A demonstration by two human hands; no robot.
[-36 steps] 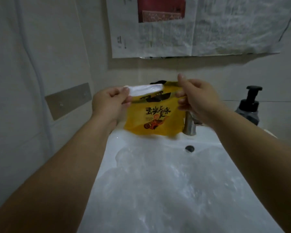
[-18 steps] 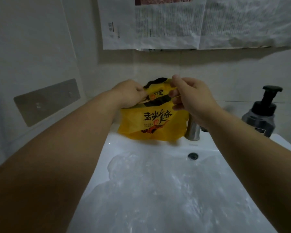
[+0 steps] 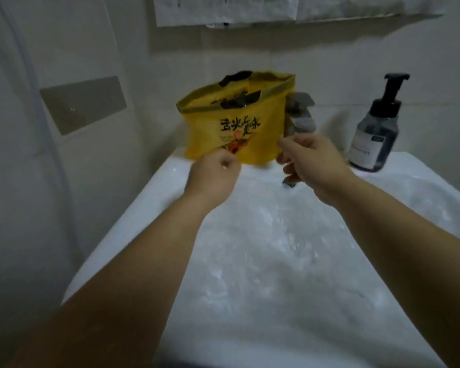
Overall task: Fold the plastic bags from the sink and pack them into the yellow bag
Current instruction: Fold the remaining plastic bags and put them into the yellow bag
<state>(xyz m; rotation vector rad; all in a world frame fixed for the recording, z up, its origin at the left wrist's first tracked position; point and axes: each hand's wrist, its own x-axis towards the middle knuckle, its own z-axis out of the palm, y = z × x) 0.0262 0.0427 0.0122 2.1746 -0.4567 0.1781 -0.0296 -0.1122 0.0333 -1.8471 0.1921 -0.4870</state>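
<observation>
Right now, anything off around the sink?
The sink is heaped with crumpled clear plastic bags. The yellow bag stands open on the back rim beside the faucet, its top edge askew. No spill or damage visible.

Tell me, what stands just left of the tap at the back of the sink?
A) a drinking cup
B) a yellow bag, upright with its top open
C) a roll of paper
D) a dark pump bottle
B: the yellow bag stands upright with its mouth open, close beside the tap. The dark pump bottle is on the tap's other side.
</observation>
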